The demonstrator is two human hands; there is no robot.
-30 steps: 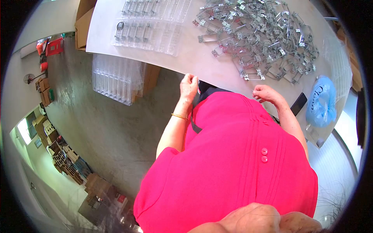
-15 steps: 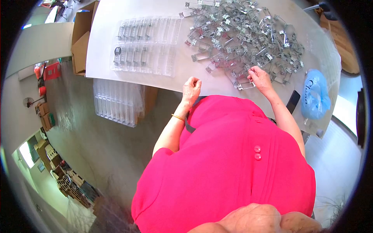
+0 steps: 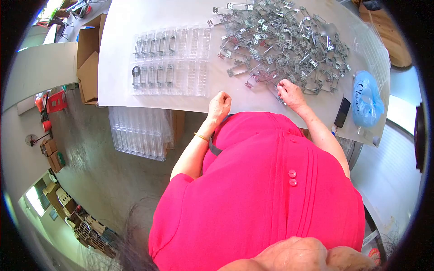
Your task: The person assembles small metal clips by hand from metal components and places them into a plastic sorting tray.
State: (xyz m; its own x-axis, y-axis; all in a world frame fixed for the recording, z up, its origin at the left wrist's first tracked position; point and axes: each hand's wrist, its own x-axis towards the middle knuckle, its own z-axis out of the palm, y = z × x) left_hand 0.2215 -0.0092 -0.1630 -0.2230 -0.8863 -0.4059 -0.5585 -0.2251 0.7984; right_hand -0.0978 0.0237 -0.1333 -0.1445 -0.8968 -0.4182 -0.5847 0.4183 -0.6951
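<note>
A large heap of metal brackets [image 3: 289, 43] lies on the table. At its near edge my right hand [image 3: 291, 95] has thumb and fingers pinched on one metal bracket [image 3: 274, 92], part of which the fingers hide. My left hand [image 3: 219, 106], a yellow bangle at its wrist, rests by the table's front edge with fingers curled in and nothing showing between them. To its left on the table is a clear plastic tray [image 3: 195, 79] in two rows of slots. Several metal brackets [image 3: 156, 76] fill its left slots, and a round dark piece [image 3: 136, 71] sits at one end.
More clear trays [image 3: 138, 135] are stacked below the table edge at left, near a cardboard box [image 3: 90, 67]. Right of the heap are a phone [image 3: 343, 113] and a blue plastic bag [image 3: 367, 101]. Clear plastic sheets [image 3: 375, 49] lie on the table's right side.
My right hand has shifted left along the heap's near edge. My left hand stays curled by the table edge. The view has tilted slightly.
</note>
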